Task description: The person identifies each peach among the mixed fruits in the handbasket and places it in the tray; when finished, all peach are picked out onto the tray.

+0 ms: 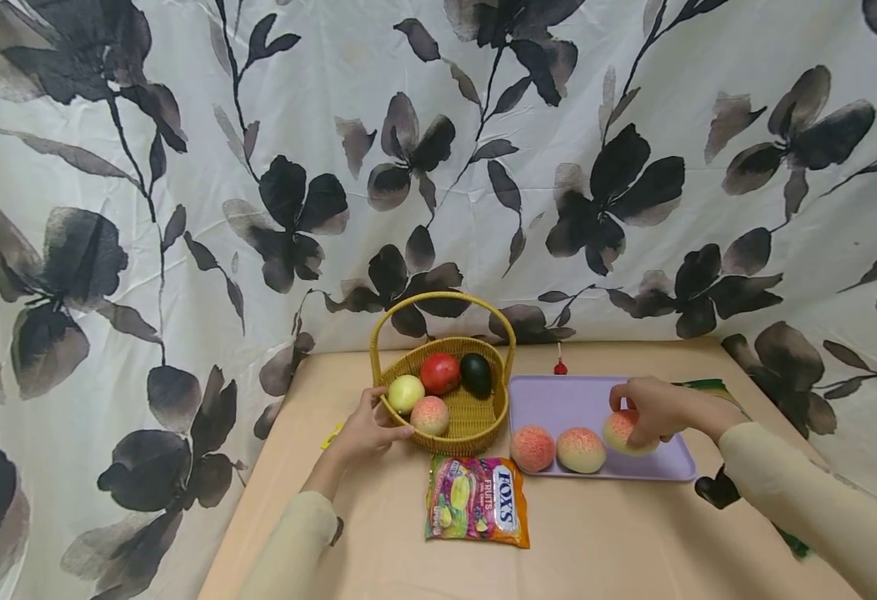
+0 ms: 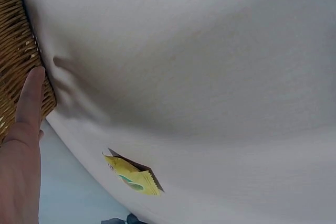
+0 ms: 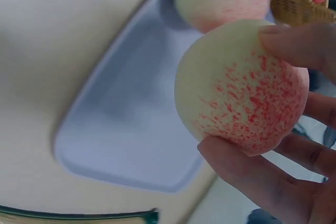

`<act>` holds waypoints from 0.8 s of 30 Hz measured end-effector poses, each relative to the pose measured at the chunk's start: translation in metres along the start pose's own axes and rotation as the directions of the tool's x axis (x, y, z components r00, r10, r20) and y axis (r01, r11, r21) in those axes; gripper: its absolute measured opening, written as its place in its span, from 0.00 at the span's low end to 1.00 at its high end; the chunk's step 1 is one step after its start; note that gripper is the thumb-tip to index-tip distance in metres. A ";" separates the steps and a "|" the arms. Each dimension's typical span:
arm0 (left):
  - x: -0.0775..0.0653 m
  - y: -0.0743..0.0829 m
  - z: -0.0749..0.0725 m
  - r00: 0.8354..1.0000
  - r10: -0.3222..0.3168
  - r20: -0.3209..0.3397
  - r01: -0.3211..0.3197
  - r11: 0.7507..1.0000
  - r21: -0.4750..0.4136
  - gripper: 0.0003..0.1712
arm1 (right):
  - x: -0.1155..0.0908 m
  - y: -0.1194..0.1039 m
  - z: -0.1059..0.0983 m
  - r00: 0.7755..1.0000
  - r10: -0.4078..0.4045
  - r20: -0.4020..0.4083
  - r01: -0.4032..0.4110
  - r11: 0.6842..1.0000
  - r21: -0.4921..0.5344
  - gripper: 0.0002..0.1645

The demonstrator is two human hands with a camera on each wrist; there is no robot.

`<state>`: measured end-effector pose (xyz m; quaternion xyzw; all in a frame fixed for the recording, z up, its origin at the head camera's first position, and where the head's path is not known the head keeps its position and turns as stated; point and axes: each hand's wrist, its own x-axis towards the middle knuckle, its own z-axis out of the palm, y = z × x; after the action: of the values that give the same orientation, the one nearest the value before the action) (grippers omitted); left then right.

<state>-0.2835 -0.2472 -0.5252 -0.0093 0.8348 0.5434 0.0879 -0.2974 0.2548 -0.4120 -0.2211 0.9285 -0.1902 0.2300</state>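
My left hand point(image 1: 369, 433) rests against the left side of a yellow wicker basket point(image 1: 487, 414); in the left wrist view, a straight finger touches its woven wall point(image 2: 13, 51). In the basket lie a pale yellow-green fruit point(image 1: 405, 394), a red fruit point(image 1: 439, 373), a dark green avocado point(image 1: 476, 375) and a peach point(image 1: 430, 415). My right hand point(image 1: 659, 406) grips another peach point(image 3: 236, 87) between thumb and fingers over the right part of a lilac tray point(image 1: 558, 400). Two more peaches, one left point(image 1: 533, 448) and one middle point(image 1: 581, 450), sit along the tray's front edge.
A Fox's Fruits candy bag point(image 1: 476, 502) lies in front of the basket. A small yellow wrapped candy point(image 2: 134, 177) is left of it. A little red item point(image 1: 560, 367) lies behind the tray, and a green-edged item point(image 1: 709, 387) is partly hidden by my right arm. Floral cloth point(image 1: 438, 208) hangs behind.
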 end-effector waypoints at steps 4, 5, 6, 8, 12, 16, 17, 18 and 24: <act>0.000 0.000 0.000 1.000 0.004 -0.002 -0.004 1.000 0.006 0.60 | -0.001 0.016 0.011 1.000 0.019 0.002 -0.019 1.000 0.015 0.28; 0.000 0.000 0.000 1.000 0.004 -0.003 -0.004 1.000 0.008 0.60 | -0.001 0.019 0.013 0.999 0.034 0.012 -0.034 0.999 0.024 0.28; -0.001 0.000 0.000 1.000 0.004 -0.004 -0.004 1.000 0.010 0.60 | -0.001 0.021 0.016 0.999 0.046 0.020 -0.047 0.998 0.032 0.28; 0.000 0.000 0.000 1.000 0.002 -0.008 -0.002 1.000 0.010 0.60 | -0.001 0.024 0.020 0.997 0.062 0.038 -0.064 0.997 0.044 0.28; 0.000 0.000 0.001 1.000 0.000 -0.011 0.001 1.000 0.014 0.60 | 0.000 0.026 0.028 0.995 0.083 0.054 -0.086 0.994 0.063 0.28; -0.001 0.001 0.001 1.000 -0.001 -0.011 0.001 1.000 0.020 0.60 | 0.003 0.025 0.032 0.995 0.086 0.055 -0.089 0.994 0.063 0.28; -0.001 0.001 0.001 1.000 -0.002 -0.011 0.002 1.000 0.021 0.60 | 0.004 0.024 0.033 0.995 0.079 0.055 -0.082 0.995 0.056 0.28; -0.002 0.001 0.001 1.000 -0.001 -0.012 0.001 1.000 0.023 0.60 | 0.005 0.024 0.033 0.996 0.073 0.054 -0.076 0.996 0.051 0.28; -0.002 0.001 0.000 1.000 0.006 -0.012 -0.005 1.000 0.030 0.60 | 0.011 0.020 0.035 0.997 0.068 0.043 -0.069 0.997 0.028 0.28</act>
<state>-0.2821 -0.2465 -0.5242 -0.0088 0.8434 0.5310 0.0816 -0.2941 0.2570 -0.4538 -0.1897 0.9276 -0.1912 0.2588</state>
